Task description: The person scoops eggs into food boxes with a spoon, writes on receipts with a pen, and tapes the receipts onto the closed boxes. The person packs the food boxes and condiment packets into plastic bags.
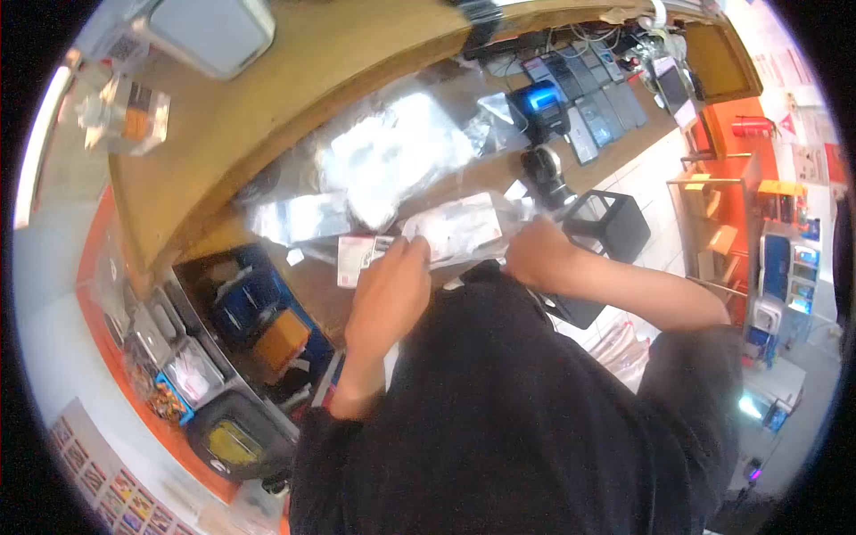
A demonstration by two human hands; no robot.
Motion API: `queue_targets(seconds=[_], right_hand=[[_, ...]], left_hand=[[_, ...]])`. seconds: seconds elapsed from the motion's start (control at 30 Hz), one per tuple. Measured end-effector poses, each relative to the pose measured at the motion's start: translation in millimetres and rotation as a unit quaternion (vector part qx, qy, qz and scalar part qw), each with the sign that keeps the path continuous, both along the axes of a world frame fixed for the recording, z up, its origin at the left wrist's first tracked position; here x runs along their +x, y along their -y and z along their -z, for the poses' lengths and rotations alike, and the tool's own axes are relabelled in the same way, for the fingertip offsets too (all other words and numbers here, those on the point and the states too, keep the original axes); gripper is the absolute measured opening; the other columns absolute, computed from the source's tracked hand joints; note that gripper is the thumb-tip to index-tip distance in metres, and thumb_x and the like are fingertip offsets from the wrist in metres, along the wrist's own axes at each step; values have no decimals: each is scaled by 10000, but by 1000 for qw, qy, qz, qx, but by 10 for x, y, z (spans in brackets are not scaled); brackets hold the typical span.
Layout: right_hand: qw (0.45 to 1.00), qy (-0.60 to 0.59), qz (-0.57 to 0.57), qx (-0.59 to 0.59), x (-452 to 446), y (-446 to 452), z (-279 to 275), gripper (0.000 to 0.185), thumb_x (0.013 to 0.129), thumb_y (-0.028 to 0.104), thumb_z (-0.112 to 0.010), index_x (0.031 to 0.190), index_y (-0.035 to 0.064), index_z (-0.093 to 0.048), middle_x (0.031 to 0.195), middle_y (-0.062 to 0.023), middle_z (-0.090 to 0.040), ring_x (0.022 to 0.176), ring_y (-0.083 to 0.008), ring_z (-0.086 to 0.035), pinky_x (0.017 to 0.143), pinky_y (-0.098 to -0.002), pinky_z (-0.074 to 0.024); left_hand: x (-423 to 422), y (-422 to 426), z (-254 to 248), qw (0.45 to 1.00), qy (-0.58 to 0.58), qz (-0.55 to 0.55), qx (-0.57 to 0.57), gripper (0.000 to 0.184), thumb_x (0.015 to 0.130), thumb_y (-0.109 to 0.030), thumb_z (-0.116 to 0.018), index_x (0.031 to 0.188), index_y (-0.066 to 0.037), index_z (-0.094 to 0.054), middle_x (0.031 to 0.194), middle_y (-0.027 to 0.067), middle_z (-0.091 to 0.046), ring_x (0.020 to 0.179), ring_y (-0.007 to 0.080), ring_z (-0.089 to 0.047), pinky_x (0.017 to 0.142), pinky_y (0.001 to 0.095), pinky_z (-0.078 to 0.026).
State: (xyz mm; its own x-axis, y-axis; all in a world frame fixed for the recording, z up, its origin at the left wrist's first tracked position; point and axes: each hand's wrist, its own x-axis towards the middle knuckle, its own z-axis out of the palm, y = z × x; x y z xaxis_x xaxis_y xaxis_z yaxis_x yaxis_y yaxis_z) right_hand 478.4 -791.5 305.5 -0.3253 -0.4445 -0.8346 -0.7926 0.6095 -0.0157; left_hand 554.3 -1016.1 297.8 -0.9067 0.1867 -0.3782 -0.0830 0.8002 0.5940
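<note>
Near the front edge of the wooden desk [330, 308], my left hand [392, 290] has its fingers bent over a white and red printed card [354, 260] and the left end of a clear plastic bag. A white packet [459, 227] shows inside the bag, between my hands. At the bag's right end my right hand [538, 254] is closed, with the plastic at its fingertips. Behind the packet lie shiny clear plastic bags [392, 156], bright with glare. A smaller silvery bag [301, 218] rests to their left.
Several phones [606, 111] lie at the back right beside a device with a lit blue screen [541, 98]. A black box-shaped holder [611, 223] stands right of my right hand. An open drawer [254, 308] is at the left, and a raised wooden shelf [312, 71] borders the desk.
</note>
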Motion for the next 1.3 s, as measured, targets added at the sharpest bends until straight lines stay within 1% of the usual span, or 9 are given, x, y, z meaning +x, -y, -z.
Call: queue_targets(seconds=[0.1, 0.17, 0.33, 0.47, 0.6, 0.77, 0.87, 1.03, 1.3], right_hand=[[995, 49, -72, -39, -171, -234, -54, 263, 848, 159, -586, 1039, 43, -725, 1073, -147, -705, 1010, -289, -671, 897, -425, -510], [862, -98, -20, -497, -313, -595, -84, 284, 857, 144, -628, 1104, 9, -658, 1125, -167, -658, 1028, -316, -640, 876, -417, -507], [860, -37, 266, -435, -480, -1317, 739, 894, 775, 121, -734, 1526, 43, -254, 1558, -188, -303, 1437, -360, -295, 1166, -446, -276], [788, 9, 294, -540, -135, -758, 1790, 1200, 662, 303, -851, 1534, -17, -91, 1487, -311, -326, 1415, -395, -297, 1151, -484, -261], [711, 21, 339, -615, -66, -345, 2643, 735, 772, 328, -728, 1348, -16, -429, 1182, -246, -552, 1110, -418, -496, 954, -514, -382], [680, 18, 366, -635, -108, -365, 2676, 365, 848, 250, -569, 1128, 19, -608, 1069, -209, -598, 990, -392, -548, 854, -497, -431], [818, 80, 243, -515, -207, -230, 2013, 352, 849, 193, -540, 1160, 40, -600, 1047, -216, -602, 999, -392, -553, 853, -509, -431], [719, 48, 221, -657, -325, -554, 2137, 396, 847, 238, -574, 1186, 34, -596, 1144, -208, -605, 1106, -379, -543, 974, -477, -431], [752, -268, 416, -435, -1646, -1020, 1895, 414, 859, 199, -636, 1174, -57, -556, 993, -252, -608, 998, -416, -581, 886, -478, -483]], left_hand=[[0, 25, -110, 993, -54, 4, 106, 357, 821, -74, -641, 1175, -82, -598, 1028, 138, -624, 853, 336, -634, 766, 386, -513], [37, 87, -195, 982, -76, -35, 171, 611, 768, -142, -741, 1348, -144, -551, 1040, 160, -641, 904, 359, -636, 811, 427, -514], [144, 214, 454, 989, -72, -112, -71, 1431, 455, -192, -958, 1567, -87, -63, 1461, 251, -387, 1344, 399, -417, 1106, 414, -389], [-92, -325, 1795, 986, -161, 41, 35, 808, 680, -301, -821, 1368, -56, -477, 1366, 225, -481, 1303, 425, -407, 1198, 471, -172], [-318, -871, 2084, 974, -63, -84, 199, 475, 759, -217, -747, 1188, -56, -621, 1227, 174, -597, 1242, 371, -475, 1146, 497, -263], [-80, -1103, 2422, 971, -238, -13, 8, 391, 785, -179, -699, 1146, -43, -636, 1171, 178, -611, 1175, 368, -511, 1035, 496, -377], [-90, -1263, 2213, 993, -41, -108, 15, 547, 764, -268, -760, 1229, -33, -593, 1321, 177, -555, 1244, 365, -484, 1075, 444, -369], [-228, -1316, 2104, 991, -82, -87, -53, 542, 757, -268, -763, 1217, -35, -597, 1308, 178, -560, 1232, 365, -492, 1060, 443, -382], [-338, -1373, 2033, 987, -100, -99, -80, 532, 747, -267, -768, 1199, -38, -605, 1288, 180, -569, 1213, 365, -506, 1035, 442, -402]])
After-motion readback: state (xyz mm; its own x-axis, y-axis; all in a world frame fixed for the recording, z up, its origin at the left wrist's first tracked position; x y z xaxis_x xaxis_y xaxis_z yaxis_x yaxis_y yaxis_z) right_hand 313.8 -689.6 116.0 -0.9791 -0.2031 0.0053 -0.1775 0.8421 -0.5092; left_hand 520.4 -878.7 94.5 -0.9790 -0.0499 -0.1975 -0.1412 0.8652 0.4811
